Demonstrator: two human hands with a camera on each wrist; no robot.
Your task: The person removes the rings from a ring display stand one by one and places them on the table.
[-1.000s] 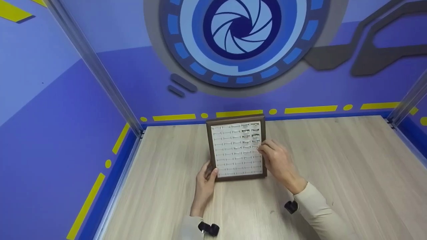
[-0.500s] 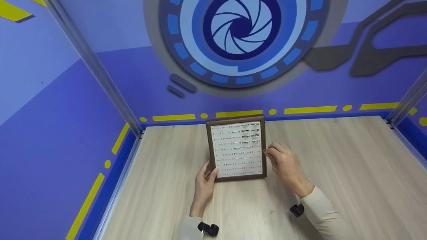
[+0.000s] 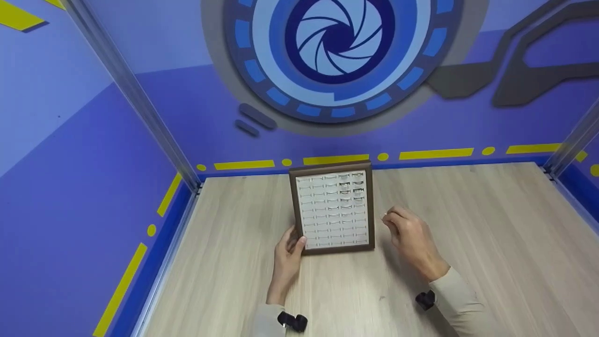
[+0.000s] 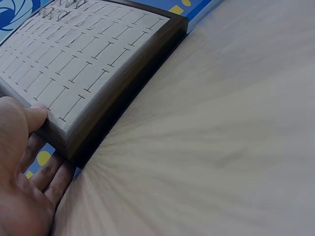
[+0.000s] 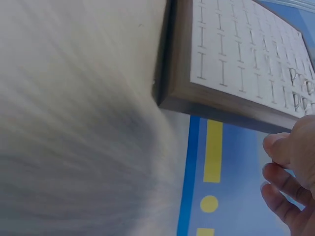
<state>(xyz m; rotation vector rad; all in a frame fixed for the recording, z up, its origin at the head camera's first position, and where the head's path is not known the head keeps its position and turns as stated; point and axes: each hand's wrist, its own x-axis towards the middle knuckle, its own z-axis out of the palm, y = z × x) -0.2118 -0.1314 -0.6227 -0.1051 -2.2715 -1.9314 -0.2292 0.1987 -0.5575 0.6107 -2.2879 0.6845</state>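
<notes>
A ring display board (image 3: 332, 248) with a brown frame and a white slotted face stands tilted back on the table. Several rings (image 3: 358, 192) sit in its upper-right slots. My left hand (image 3: 287, 262) grips the lower-left corner, thumb on the front and fingers behind; the left wrist view shows the same hold (image 4: 19, 162). To the right of the board and apart from it, my right hand (image 3: 412, 236) pinches a small shiny ring (image 3: 384, 215) between thumb and index finger. In the right wrist view that hand (image 5: 295, 167) hides the ring.
The wood-grain table (image 3: 505, 243) extends to both sides of the board. A blue patterned back wall (image 3: 187, 117) rises close behind it. A metal post (image 3: 154, 112) marks the left rear corner.
My right hand has drawn away from the board's right edge, moving right and slightly down with the ring in its fingertips. The left hand and the board have stayed put.
</notes>
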